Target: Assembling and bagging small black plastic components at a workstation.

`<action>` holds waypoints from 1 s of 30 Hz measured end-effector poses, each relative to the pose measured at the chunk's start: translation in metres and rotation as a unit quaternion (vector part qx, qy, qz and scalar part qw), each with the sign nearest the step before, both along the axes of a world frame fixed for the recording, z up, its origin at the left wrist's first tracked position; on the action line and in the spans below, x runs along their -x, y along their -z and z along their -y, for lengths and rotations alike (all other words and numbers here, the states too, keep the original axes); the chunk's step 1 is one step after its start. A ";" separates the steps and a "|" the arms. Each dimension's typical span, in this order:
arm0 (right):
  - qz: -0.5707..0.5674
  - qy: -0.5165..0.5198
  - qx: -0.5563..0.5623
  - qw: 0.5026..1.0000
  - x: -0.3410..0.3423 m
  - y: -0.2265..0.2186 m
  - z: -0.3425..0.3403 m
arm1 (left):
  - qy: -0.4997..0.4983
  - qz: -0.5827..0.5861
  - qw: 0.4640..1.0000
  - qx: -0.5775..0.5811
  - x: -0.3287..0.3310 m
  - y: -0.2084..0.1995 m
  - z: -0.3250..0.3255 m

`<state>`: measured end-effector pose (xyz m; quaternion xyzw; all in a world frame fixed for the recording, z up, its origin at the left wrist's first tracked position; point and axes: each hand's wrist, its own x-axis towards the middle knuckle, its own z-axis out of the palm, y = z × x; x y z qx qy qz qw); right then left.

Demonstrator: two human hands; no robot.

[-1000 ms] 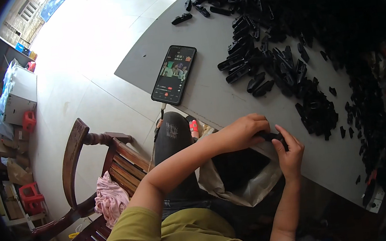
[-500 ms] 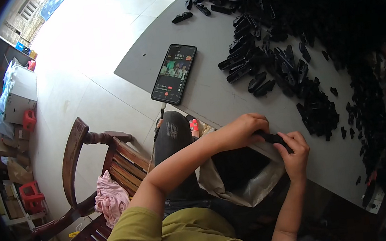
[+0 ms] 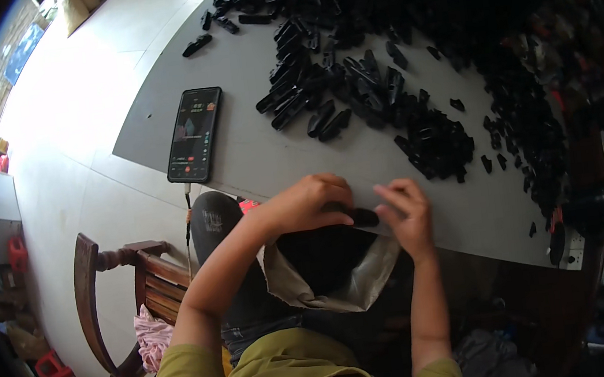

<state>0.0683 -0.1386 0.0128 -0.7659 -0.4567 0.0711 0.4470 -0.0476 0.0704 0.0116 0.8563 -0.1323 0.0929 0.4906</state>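
My left hand (image 3: 318, 200) is closed around a glossy black elongated plastic piece (image 3: 365, 216), whose end sticks out past the thumb toward the right. Just beyond that end is my right hand (image 3: 408, 215), its fingers and thumb apart with nothing between them. Both hands are over the table's near edge, above an open beige sack (image 3: 290, 285) on my lap. The sack's inside is dark, and its contents cannot be made out. Similar long black pieces (image 3: 290, 109) lie in a loose row on the grey table (image 3: 254, 149), beside a heap of smaller black parts (image 3: 437, 146).
A phone (image 3: 195, 135) with a lit screen and a cable lies at the table's left. A large dark pile of black parts (image 3: 522, 114) covers the far right. On my left stands a wooden chair (image 3: 93, 306) with a pink cloth (image 3: 154, 340).
My right hand has let go of the black piece and its fingers have spread; my left hand keeps its hold. The view has shifted to the right, and the phone's picture has changed.
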 end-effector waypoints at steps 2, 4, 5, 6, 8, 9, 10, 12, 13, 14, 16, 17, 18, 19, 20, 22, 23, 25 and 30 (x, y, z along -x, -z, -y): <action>0.028 0.073 -0.017 0.997 -0.018 0.008 0.018 | -0.037 -0.043 0.998 -0.028 0.002 -0.011 -0.011; 0.042 0.289 -0.008 0.956 -0.033 0.013 0.029 | -0.102 -0.043 0.994 -0.026 -0.012 -0.010 -0.017; 0.043 0.290 -0.008 0.956 -0.035 0.012 0.024 | -0.206 0.006 0.973 -0.100 -0.025 -0.011 -0.017; 0.053 0.280 0.009 0.958 -0.035 0.011 0.018 | -0.307 0.054 0.934 -0.173 -0.038 -0.011 -0.017; 0.058 0.258 0.019 0.964 -0.034 0.010 0.007 | -0.330 0.055 0.911 -0.242 -0.058 -0.006 -0.020; 0.139 0.243 0.054 0.959 -0.033 0.011 0.003 | -0.348 0.057 0.883 -0.309 -0.066 -0.003 -0.020; 0.219 0.227 0.088 0.945 -0.033 0.013 0.000 | -0.331 0.016 0.879 -0.343 -0.074 0.000 -0.017; 0.187 0.226 0.092 0.952 -0.029 0.011 -0.004 | -0.296 0.029 0.891 -0.344 -0.075 0.006 -0.009; 0.225 0.224 0.102 0.943 -0.031 0.011 0.000 | -0.287 0.026 0.909 -0.300 -0.074 0.005 -0.002; 0.261 0.221 0.111 0.933 -0.031 0.012 0.000 | -0.278 0.022 0.926 -0.255 -0.069 0.004 0.002; 0.274 0.211 0.077 0.935 -0.028 0.013 -0.003 | -0.278 0.030 0.952 -0.126 -0.052 0.000 0.008; 0.264 0.207 0.016 0.942 -0.029 0.014 -0.002 | -0.266 0.045 0.963 0.014 -0.047 -0.001 0.012; 0.253 0.204 -0.044 0.945 -0.028 0.017 -0.001 | -0.270 0.043 0.962 0.011 -0.039 -0.001 0.015; 0.067 0.253 -0.079 0.962 -0.019 0.018 0.003 | -0.248 0.024 0.957 0.145 -0.031 -0.001 0.018; 0.070 0.254 -0.077 0.962 -0.017 0.015 0.005 | -0.221 0.004 0.935 0.276 -0.024 -0.001 0.018; -0.357 0.191 -0.293 0.866 -0.014 0.007 0.009 | -0.198 -0.013 0.947 0.251 -0.015 0.008 0.015; -0.389 0.183 -0.288 0.856 -0.013 0.006 0.008 | -0.176 -0.030 0.958 0.222 -0.011 0.012 0.013; -0.436 0.154 -0.285 0.839 -0.008 0.006 0.003 | -0.196 -0.029 0.965 0.175 -0.004 0.011 0.010; -0.486 0.117 -0.254 0.828 0.001 0.013 -0.009 | -0.224 -0.038 0.969 0.099 0.000 0.004 0.009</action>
